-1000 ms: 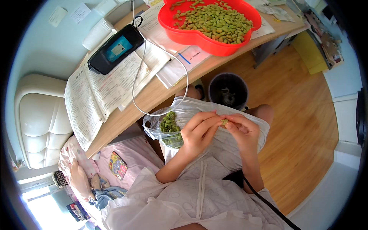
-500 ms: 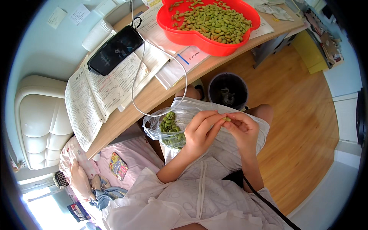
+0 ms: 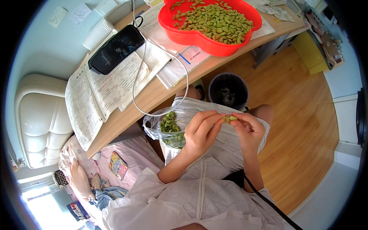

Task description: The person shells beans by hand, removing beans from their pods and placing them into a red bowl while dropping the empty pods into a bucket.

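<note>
Above my lap, both hands pinch a small green bean pod [image 3: 229, 119]. My left hand [image 3: 202, 130] grips its left end between thumb and fingertips. The right end, where a brighter green bean seems to show, is in the fingertips of my right hand [image 3: 251, 129]. Left of my left hand, a clear plastic bag [image 3: 152, 132] on my lap holds more green pods [image 3: 170, 124]. On the desk ahead, a red scalloped tray [image 3: 218, 49] contains many loose green beans [image 3: 220, 23].
A dark waste bin [image 3: 228, 92] stands on the floor just beyond my knees. On the wooden desk [image 3: 126, 122] lie open written pages [image 3: 92, 92] and a propped phone [image 3: 117, 50]. A white cable [image 3: 187, 82] loops over the desk edge near the bag.
My right hand has moved slightly right, away from my left, and more of the pod shows between them. My left hand stays nearly in place.
</note>
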Action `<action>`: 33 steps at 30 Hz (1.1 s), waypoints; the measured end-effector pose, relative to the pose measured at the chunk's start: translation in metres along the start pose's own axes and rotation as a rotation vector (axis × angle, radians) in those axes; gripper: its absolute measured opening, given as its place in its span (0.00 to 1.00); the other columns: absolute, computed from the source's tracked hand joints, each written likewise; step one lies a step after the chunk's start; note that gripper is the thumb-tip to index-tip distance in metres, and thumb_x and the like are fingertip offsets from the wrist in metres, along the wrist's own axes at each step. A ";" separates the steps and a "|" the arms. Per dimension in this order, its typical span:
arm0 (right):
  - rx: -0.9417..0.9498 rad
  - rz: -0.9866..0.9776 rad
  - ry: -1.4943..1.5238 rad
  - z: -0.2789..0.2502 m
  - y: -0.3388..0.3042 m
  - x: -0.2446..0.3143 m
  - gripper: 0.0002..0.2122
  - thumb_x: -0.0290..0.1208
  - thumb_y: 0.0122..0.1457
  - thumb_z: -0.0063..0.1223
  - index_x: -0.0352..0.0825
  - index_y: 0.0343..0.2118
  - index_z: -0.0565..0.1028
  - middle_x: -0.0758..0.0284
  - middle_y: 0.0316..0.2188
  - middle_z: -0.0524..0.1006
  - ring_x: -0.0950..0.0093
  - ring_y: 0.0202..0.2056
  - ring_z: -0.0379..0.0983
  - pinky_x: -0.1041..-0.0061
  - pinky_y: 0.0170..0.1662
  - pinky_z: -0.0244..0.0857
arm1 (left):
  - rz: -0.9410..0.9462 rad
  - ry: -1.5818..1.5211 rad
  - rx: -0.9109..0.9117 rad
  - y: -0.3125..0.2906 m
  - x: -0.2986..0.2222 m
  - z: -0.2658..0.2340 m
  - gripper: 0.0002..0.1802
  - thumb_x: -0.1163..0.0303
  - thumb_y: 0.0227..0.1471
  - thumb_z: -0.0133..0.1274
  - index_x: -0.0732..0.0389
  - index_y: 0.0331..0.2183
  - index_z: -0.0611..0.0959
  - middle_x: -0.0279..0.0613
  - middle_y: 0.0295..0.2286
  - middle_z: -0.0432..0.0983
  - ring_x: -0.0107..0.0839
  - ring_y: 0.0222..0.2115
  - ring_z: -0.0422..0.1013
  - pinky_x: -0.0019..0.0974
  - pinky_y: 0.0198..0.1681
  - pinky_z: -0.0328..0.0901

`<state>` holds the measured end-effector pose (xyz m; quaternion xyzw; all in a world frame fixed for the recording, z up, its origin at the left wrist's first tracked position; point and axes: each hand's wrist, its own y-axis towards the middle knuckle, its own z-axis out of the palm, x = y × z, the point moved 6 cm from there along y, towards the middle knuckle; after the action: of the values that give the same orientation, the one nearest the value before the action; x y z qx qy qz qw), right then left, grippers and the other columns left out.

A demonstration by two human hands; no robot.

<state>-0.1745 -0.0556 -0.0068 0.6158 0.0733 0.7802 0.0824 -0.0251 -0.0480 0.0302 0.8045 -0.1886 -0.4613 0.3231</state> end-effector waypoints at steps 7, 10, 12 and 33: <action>-0.099 0.052 0.056 -0.005 0.004 -0.001 0.10 0.12 0.51 0.55 0.26 0.37 0.73 0.61 0.36 0.76 0.73 0.40 0.75 0.78 0.42 0.72 | -0.159 -0.048 0.075 0.006 0.023 0.023 0.11 0.83 0.43 0.57 0.66 0.34 0.81 0.46 0.30 0.76 0.38 0.28 0.74 0.33 0.28 0.69; -0.121 0.115 0.050 -0.008 0.007 0.000 0.10 0.12 0.51 0.55 0.26 0.37 0.72 0.61 0.36 0.76 0.73 0.40 0.75 0.75 0.43 0.72 | -0.197 -0.026 0.163 0.009 0.054 0.059 0.10 0.82 0.44 0.55 0.65 0.34 0.81 0.45 0.33 0.75 0.40 0.29 0.74 0.36 0.31 0.69; -0.115 0.134 0.062 -0.012 0.009 -0.002 0.10 0.12 0.51 0.55 0.26 0.37 0.72 0.60 0.36 0.76 0.73 0.40 0.75 0.74 0.44 0.73 | -0.192 -0.004 0.213 0.004 0.079 0.087 0.11 0.81 0.45 0.54 0.65 0.35 0.80 0.45 0.35 0.74 0.43 0.31 0.74 0.39 0.32 0.69; 0.045 0.225 0.314 -0.025 0.007 -0.018 0.13 0.16 0.50 0.58 0.26 0.41 0.75 0.62 0.36 0.77 0.76 0.36 0.75 0.76 0.41 0.73 | -0.229 -0.655 0.367 0.030 0.030 0.046 0.11 0.82 0.45 0.54 0.64 0.34 0.82 0.44 0.35 0.75 0.36 0.38 0.72 0.34 0.40 0.66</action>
<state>-0.1952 -0.0669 -0.0285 0.4923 0.0332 0.8692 -0.0316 -0.0495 -0.1038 0.0160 0.6749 -0.2702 -0.6853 0.0433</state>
